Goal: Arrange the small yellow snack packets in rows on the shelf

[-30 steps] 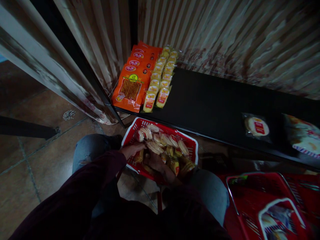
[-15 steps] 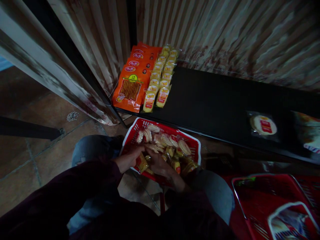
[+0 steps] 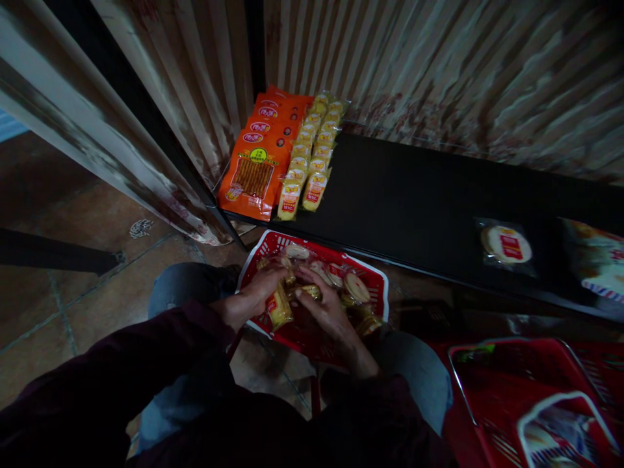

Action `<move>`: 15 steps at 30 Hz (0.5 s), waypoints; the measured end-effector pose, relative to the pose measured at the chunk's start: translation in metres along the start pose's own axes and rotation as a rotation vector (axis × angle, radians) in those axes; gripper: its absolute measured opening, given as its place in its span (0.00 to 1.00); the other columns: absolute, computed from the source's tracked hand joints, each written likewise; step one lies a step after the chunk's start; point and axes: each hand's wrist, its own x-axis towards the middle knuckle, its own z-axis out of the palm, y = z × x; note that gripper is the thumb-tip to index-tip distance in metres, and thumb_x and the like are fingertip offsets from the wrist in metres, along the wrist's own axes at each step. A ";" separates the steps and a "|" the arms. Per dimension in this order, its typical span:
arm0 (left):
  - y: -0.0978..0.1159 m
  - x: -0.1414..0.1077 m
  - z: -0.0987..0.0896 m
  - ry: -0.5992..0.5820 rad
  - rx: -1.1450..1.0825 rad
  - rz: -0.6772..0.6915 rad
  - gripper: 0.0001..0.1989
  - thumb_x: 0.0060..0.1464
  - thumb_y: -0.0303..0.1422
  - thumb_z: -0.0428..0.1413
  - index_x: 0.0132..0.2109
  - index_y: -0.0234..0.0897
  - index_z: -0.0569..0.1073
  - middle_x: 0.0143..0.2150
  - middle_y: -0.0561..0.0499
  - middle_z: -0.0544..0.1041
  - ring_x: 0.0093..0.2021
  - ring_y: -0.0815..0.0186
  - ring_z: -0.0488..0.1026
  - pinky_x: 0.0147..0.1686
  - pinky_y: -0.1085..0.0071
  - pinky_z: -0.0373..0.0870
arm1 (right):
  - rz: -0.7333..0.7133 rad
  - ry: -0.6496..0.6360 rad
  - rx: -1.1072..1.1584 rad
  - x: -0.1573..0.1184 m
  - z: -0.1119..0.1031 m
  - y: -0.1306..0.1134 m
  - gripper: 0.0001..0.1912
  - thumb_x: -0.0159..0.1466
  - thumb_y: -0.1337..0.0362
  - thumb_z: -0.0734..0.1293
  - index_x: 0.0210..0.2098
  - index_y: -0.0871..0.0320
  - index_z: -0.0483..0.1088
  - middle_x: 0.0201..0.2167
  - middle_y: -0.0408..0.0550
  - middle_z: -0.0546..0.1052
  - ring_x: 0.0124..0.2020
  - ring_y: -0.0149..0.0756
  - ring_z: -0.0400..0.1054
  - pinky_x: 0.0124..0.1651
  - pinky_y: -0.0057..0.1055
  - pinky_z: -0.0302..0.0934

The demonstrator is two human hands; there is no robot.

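Over red basket (image 3: 376,283), left grip (image 3: 259,292) clasping yellow packet (image 3: 279,311) on its inner side, right grip (image 3: 327,307) curled around gold packet (image 3: 312,292)

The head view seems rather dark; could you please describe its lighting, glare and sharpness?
Head view: dim overall, the sleeves sinking nearly to black; glints on the rows of yellow packs; large logos on the orange packs distinct, but print on the pack at the left hand too soft to read.

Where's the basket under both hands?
In the head view, the red basket sits just below centre, between the person's knees, beside the black shelf.
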 end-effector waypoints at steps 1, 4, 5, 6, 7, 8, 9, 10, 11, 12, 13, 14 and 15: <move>0.005 0.004 0.003 -0.025 -0.008 0.007 0.13 0.48 0.28 0.58 0.44 0.34 0.73 0.30 0.50 0.78 0.29 0.65 0.75 0.29 0.72 0.72 | 0.039 0.038 0.061 0.003 0.000 0.002 0.29 0.60 0.54 0.66 0.60 0.53 0.62 0.57 0.53 0.69 0.59 0.46 0.63 0.53 0.44 0.67; 0.014 0.019 0.007 -0.057 0.002 -0.072 0.13 0.50 0.30 0.58 0.44 0.33 0.74 0.26 0.51 0.77 0.26 0.65 0.75 0.27 0.72 0.72 | 0.126 0.171 0.190 0.012 0.000 0.012 0.32 0.60 0.50 0.65 0.61 0.48 0.58 0.59 0.51 0.67 0.54 0.46 0.67 0.47 0.43 0.71; 0.015 0.024 0.007 -0.035 0.005 -0.087 0.12 0.50 0.31 0.57 0.43 0.33 0.74 0.24 0.52 0.76 0.26 0.65 0.75 0.27 0.72 0.71 | 0.130 0.206 0.203 0.016 0.000 0.016 0.32 0.60 0.49 0.64 0.62 0.47 0.57 0.59 0.51 0.66 0.53 0.45 0.68 0.48 0.43 0.70; 0.015 0.028 0.008 -0.004 0.008 -0.086 0.11 0.51 0.31 0.57 0.42 0.33 0.74 0.23 0.53 0.75 0.24 0.66 0.74 0.27 0.73 0.71 | 0.128 0.237 0.204 0.019 0.000 0.019 0.33 0.60 0.49 0.64 0.62 0.48 0.56 0.59 0.51 0.67 0.54 0.45 0.68 0.50 0.44 0.69; 0.014 0.032 0.008 0.029 0.015 -0.072 0.09 0.51 0.30 0.57 0.41 0.33 0.74 0.21 0.54 0.74 0.23 0.68 0.72 0.26 0.74 0.69 | 0.124 0.256 0.184 0.022 -0.001 0.022 0.34 0.60 0.49 0.64 0.63 0.49 0.56 0.58 0.51 0.68 0.55 0.45 0.67 0.52 0.44 0.67; 0.012 0.035 0.008 0.040 0.018 -0.046 0.07 0.51 0.30 0.58 0.39 0.34 0.74 0.21 0.55 0.73 0.21 0.69 0.71 0.26 0.75 0.68 | 0.124 0.267 0.142 0.024 -0.002 0.025 0.34 0.59 0.48 0.65 0.62 0.51 0.56 0.57 0.52 0.69 0.56 0.45 0.66 0.54 0.45 0.65; 0.010 0.037 0.009 0.037 0.016 -0.029 0.06 0.51 0.29 0.58 0.38 0.34 0.73 0.21 0.56 0.72 0.21 0.70 0.70 0.25 0.75 0.67 | 0.121 0.287 0.077 0.025 -0.003 0.027 0.35 0.58 0.48 0.65 0.61 0.52 0.58 0.56 0.53 0.69 0.57 0.46 0.64 0.56 0.46 0.63; 0.008 0.039 0.009 0.028 0.011 -0.014 0.05 0.51 0.29 0.58 0.37 0.35 0.73 0.21 0.56 0.72 0.20 0.71 0.69 0.25 0.75 0.67 | 0.108 0.309 -0.001 0.026 -0.004 0.029 0.34 0.57 0.48 0.66 0.60 0.54 0.61 0.56 0.53 0.70 0.58 0.46 0.63 0.58 0.47 0.61; 0.007 0.040 0.010 0.018 0.003 0.002 0.04 0.51 0.28 0.57 0.36 0.35 0.73 0.22 0.56 0.72 0.20 0.71 0.69 0.25 0.75 0.67 | 0.084 0.334 -0.079 0.026 -0.005 0.031 0.33 0.56 0.47 0.67 0.58 0.55 0.63 0.55 0.54 0.70 0.58 0.47 0.63 0.60 0.48 0.58; 0.005 0.041 0.010 0.014 -0.002 0.013 0.03 0.52 0.27 0.56 0.36 0.36 0.72 0.23 0.56 0.72 0.21 0.71 0.69 0.26 0.75 0.68 | 0.052 0.363 -0.144 0.026 -0.005 0.032 0.32 0.56 0.47 0.67 0.56 0.56 0.65 0.55 0.55 0.70 0.58 0.47 0.63 0.61 0.49 0.56; 0.004 0.042 0.010 0.018 -0.003 0.026 0.04 0.52 0.27 0.55 0.37 0.36 0.72 0.23 0.56 0.72 0.21 0.71 0.70 0.26 0.74 0.68 | 0.019 0.388 -0.186 0.025 -0.004 0.033 0.31 0.56 0.47 0.67 0.54 0.56 0.67 0.55 0.55 0.70 0.58 0.47 0.63 0.62 0.49 0.55; 0.004 0.044 0.009 0.029 0.001 0.042 0.04 0.53 0.27 0.54 0.37 0.35 0.72 0.24 0.55 0.73 0.22 0.71 0.70 0.27 0.75 0.68 | -0.008 0.404 -0.206 0.024 -0.004 0.033 0.29 0.58 0.47 0.66 0.53 0.57 0.67 0.54 0.55 0.71 0.57 0.46 0.63 0.61 0.49 0.55; 0.003 0.046 0.008 0.046 0.011 0.058 0.05 0.54 0.28 0.54 0.38 0.35 0.72 0.25 0.54 0.73 0.23 0.70 0.71 0.27 0.75 0.69 | -0.026 0.416 -0.213 0.023 -0.003 0.032 0.28 0.59 0.48 0.64 0.53 0.57 0.68 0.54 0.56 0.71 0.56 0.46 0.64 0.60 0.48 0.56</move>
